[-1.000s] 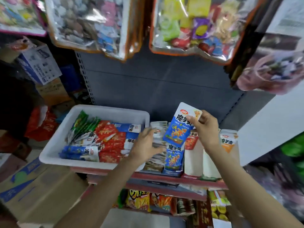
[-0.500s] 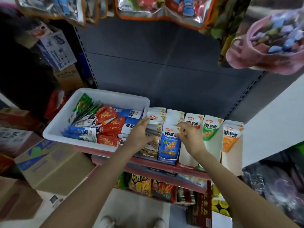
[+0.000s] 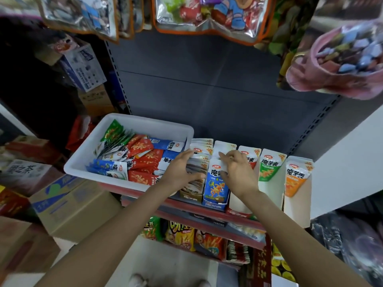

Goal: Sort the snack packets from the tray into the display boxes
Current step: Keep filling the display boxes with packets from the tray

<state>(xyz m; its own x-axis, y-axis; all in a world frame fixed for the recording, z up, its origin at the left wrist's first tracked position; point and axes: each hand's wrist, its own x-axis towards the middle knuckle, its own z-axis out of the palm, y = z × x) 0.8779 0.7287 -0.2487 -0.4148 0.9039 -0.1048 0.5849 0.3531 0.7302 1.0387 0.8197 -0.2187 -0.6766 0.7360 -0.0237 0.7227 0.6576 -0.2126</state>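
A white tray (image 3: 83,162) on the shelf holds several red, blue and green snack packets (image 3: 143,160). Right of it stands a row of display boxes: a grey-packet box (image 3: 191,195), a blue box (image 3: 216,188), a red one (image 3: 249,157), a green one (image 3: 269,167) and an orange one (image 3: 296,179). My left hand (image 3: 179,172) grips the stack of grey packets in the first box, thumb on its near side. My right hand (image 3: 238,175) pinches the top of the blue packets in the blue box, fingers curled over their upper edge.
The red-edged shelf (image 3: 207,212) carries tray and boxes; a lower shelf holds snack bags (image 3: 180,235). Cardboard cartons (image 3: 68,204) stack at the left. Large hanging candy bags (image 3: 207,15) and a pink bag (image 3: 339,65) hang overhead. A white wall is at right.
My right hand brought a blue packet down from mid-air into the blue box and now holds its top. My left hand stayed on the grey packet stack. The view tilted downward.
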